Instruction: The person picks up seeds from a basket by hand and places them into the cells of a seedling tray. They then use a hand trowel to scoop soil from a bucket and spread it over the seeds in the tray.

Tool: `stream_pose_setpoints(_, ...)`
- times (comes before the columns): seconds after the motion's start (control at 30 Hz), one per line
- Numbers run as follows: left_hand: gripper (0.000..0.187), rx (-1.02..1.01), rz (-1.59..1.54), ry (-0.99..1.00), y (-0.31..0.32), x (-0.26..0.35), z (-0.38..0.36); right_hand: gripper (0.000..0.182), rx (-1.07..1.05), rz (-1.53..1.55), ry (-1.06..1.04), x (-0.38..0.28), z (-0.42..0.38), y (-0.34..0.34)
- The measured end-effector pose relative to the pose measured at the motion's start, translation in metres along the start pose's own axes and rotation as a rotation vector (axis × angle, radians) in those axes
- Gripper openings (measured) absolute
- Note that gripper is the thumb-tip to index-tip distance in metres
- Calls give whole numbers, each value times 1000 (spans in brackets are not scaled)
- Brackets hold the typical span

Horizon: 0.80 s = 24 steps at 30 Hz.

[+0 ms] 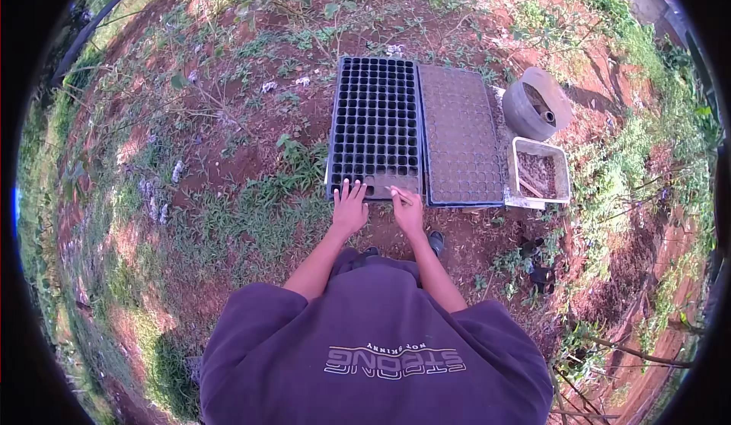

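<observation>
- Left hand (349, 210) lies flat, fingers (346, 191) spread, on the near edge of the black seed tray (375, 120).
- Right hand (408, 209) pinches a thin stick (395, 191) beside it.

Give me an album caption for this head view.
Both hands, left hand and right hand, at the near edge of a black seedling tray on red soil.

Red dirt ground (251, 159): 2 seed trays (377, 120), tub (539, 170), pot (537, 104).
</observation>
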<state>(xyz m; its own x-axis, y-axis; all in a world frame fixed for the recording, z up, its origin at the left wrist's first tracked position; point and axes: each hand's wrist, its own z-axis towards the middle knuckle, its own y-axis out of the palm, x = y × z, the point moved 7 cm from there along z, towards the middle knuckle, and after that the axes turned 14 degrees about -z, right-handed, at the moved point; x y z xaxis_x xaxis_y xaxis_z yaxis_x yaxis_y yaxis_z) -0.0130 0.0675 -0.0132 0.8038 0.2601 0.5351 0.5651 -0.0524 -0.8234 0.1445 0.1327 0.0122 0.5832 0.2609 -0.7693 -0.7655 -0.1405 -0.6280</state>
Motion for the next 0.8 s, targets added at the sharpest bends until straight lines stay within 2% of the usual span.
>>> stream_pose_setpoints(0.2,59,1,-16,13,-4,-8,-3,19,57,-17,-53,-3,-4,9)
stream_pose_setpoints(0.37,55,-7,-24,6,-6,-9,2,18,72,-59,10,-2,-7,10)
stream_pose_setpoints(0.8,52,-25,-26,24,-10,-10,2,18,137,-138,11,-12,-10,12)
